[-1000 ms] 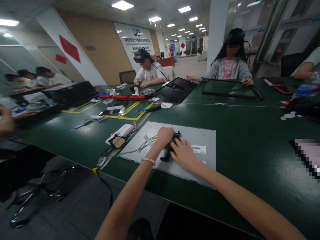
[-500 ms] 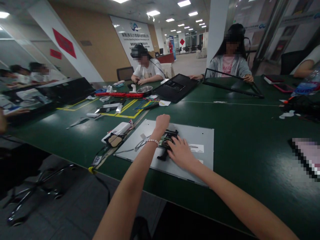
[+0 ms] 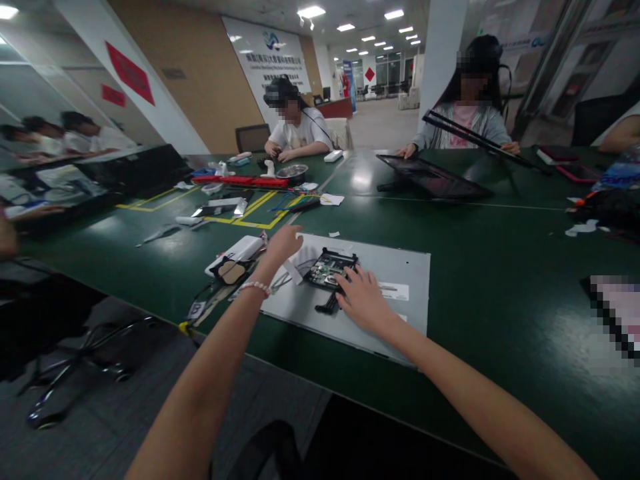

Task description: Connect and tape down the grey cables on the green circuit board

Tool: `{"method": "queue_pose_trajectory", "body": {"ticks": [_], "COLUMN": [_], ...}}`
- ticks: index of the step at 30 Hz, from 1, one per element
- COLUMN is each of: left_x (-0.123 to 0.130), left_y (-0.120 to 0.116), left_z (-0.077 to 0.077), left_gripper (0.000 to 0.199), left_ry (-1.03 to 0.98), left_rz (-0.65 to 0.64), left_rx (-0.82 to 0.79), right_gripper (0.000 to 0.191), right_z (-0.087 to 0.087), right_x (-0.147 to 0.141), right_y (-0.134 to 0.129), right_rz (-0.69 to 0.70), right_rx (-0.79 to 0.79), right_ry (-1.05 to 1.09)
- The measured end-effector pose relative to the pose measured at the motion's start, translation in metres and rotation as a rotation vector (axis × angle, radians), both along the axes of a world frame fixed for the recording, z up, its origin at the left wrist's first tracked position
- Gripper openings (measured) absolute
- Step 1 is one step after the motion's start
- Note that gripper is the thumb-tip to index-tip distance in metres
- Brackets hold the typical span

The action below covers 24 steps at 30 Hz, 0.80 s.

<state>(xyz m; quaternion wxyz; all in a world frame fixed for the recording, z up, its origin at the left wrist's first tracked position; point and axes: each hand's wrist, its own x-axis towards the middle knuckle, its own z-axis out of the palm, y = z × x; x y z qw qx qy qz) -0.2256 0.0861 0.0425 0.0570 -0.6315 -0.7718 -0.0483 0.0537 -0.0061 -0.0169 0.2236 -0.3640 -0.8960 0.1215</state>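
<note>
A flat grey metal panel (image 3: 350, 330) lies on the green table. On it rests a green circuit board (image 3: 324, 272) in a black frame, with a black bracket (image 3: 327, 305) at its near side. My right hand (image 3: 366, 297) lies with spread fingers on the board's right edge. Left of the board, my left hand (image 3: 284, 248) is raised over the panel's far left corner, fingers curled; what they hold, if anything, is hidden. Just below those fingers a white strip (image 3: 294, 271) stands up beside thin grey cables that run to the board.
A white device (image 3: 245, 250) with cables lies left of the panel. Farther back are a red strip (image 3: 240, 181), a metal bowl (image 3: 293, 172) and loose parts. Across the table, a person (image 3: 465, 123) handles a black frame (image 3: 470, 133) and a dark screen (image 3: 435, 177).
My left hand has moved left off the board, uncovering it. My right hand stays on the board's edge. Across the table, the black panel has been tilted and shifted right, and the frame raised.
</note>
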Motion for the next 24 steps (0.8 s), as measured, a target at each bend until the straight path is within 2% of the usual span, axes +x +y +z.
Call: {"method": "queue_pose_trajectory", "body": {"ticks": [3, 6, 10, 14, 16, 20, 22, 24], "left_x": [-0.039, -0.061, -0.064, -0.060, -0.060, -0.045, -0.028, -0.007], "left_y": [-0.025, -0.044, -0.058, -0.056, -0.049, -0.022, -0.004, 0.016], "left_z": [0.002, -0.004, -0.009, 0.003, 0.014, 0.029, 0.026, 0.015], "left_gripper": [0.047, 0.051, 0.048, 0.028, 0.021, 0.028, 0.032, 0.031], "left_ry": [-0.061, -0.229, -0.396, -0.430, -0.443, -0.503, -0.495, -0.447], "left_rz": [0.006, -0.023, -0.079, -0.113, -0.087, 0.092, 0.176, 0.210], "left_rx": [-0.083, -0.179, -0.255, -0.342, -0.285, 0.115, 0.257, 0.285], "right_gripper": [0.046, 0.046, 0.046, 0.047, 0.047, 0.047, 0.046, 0.046], "right_z": [0.000, 0.000, -0.002, -0.001, 0.000, 0.000, 0.000, -0.001], "right_x": [0.001, 0.001, 0.000, 0.002, 0.003, 0.002, 0.001, 0.001], "right_y": [0.000, -0.001, -0.001, -0.001, -0.002, -0.002, -0.002, -0.002], "right_rz": [0.004, 0.005, 0.008, 0.010, 0.010, 0.005, 0.001, 0.000], "right_rx": [-0.001, -0.004, -0.007, -0.010, -0.016, -0.008, -0.001, 0.002], "right_ry": [0.008, 0.008, 0.007, 0.003, -0.002, -0.007, -0.008, -0.004]}}
